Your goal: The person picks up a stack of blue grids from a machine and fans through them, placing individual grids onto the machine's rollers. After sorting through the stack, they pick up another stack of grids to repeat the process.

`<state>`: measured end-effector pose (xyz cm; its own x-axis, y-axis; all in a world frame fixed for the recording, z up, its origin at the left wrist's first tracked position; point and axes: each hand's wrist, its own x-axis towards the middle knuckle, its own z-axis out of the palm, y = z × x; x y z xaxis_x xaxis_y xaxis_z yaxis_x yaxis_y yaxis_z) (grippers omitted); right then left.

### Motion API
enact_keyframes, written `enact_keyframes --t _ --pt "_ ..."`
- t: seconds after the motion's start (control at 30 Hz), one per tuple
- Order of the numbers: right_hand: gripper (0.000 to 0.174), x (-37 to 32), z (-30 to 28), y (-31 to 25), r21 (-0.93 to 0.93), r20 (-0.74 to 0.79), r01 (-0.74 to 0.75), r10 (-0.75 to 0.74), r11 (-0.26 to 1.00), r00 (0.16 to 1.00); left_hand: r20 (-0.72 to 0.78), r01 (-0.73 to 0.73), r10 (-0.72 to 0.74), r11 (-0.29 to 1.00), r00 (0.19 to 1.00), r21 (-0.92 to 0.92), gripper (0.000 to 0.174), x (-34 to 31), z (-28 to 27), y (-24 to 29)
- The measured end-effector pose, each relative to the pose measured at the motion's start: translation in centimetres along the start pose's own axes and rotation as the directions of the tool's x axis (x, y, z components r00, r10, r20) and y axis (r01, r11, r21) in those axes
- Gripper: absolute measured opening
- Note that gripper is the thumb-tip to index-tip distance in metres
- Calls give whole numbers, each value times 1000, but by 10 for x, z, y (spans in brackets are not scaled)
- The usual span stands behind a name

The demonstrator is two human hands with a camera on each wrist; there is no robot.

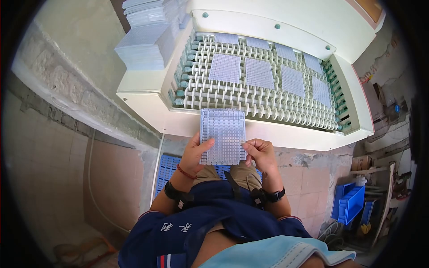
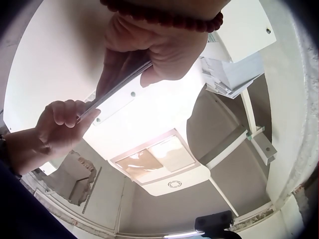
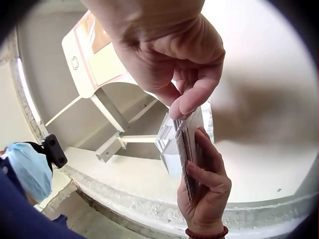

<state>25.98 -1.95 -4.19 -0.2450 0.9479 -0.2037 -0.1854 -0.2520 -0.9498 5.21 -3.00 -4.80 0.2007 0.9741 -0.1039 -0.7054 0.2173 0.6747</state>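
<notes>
A thin stack of gridded circuit boards (image 1: 223, 127) is held in front of the body, near the machine's front edge. My left hand (image 1: 195, 154) grips its left side, thumb on the top face and fingers underneath. At the opposite side, my right hand (image 1: 262, 156) pinches the stack's edge between thumb and fingertips. The right wrist view has the boards (image 3: 185, 149) edge-on, several thin layers together. In the left wrist view they form a narrow slanted line between both hands.
Rows of similar boards (image 1: 225, 68) lie on the roller conveyor (image 1: 214, 96) of a white machine (image 1: 178, 121). Tall stacks of boards (image 1: 147, 44) stand on its left corner. Blue bins (image 1: 351, 203) are at right; a blue slatted mat (image 1: 166, 172) lies on the floor.
</notes>
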Motion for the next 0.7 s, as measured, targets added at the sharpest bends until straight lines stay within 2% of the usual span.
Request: enact_keyframes --t 0.37,0.47,0.53,0.57,0.7 --pt "15 -8 1 -5 -23 57 -16 17 1000 998 34 -10 11 1000 999 -17 30 0 0 1" --pt "14 -7 -5 -4 50 -11 31 -30 998 999 18 7 -6 999 1000 -54 33 -3 0 3" --pt "14 -5 -15 -7 131 -184 140 -115 982 976 51 0 7 992 999 -125 39 -4 -8 7" --pt "14 -4 -23 -8 118 -243 192 -159 974 957 87 -3 20 981 996 -193 44 -5 -13 10" --pt "15 6 -55 -11 101 -331 263 -217 959 918 164 -21 56 978 985 -207 51 -12 -21 27"
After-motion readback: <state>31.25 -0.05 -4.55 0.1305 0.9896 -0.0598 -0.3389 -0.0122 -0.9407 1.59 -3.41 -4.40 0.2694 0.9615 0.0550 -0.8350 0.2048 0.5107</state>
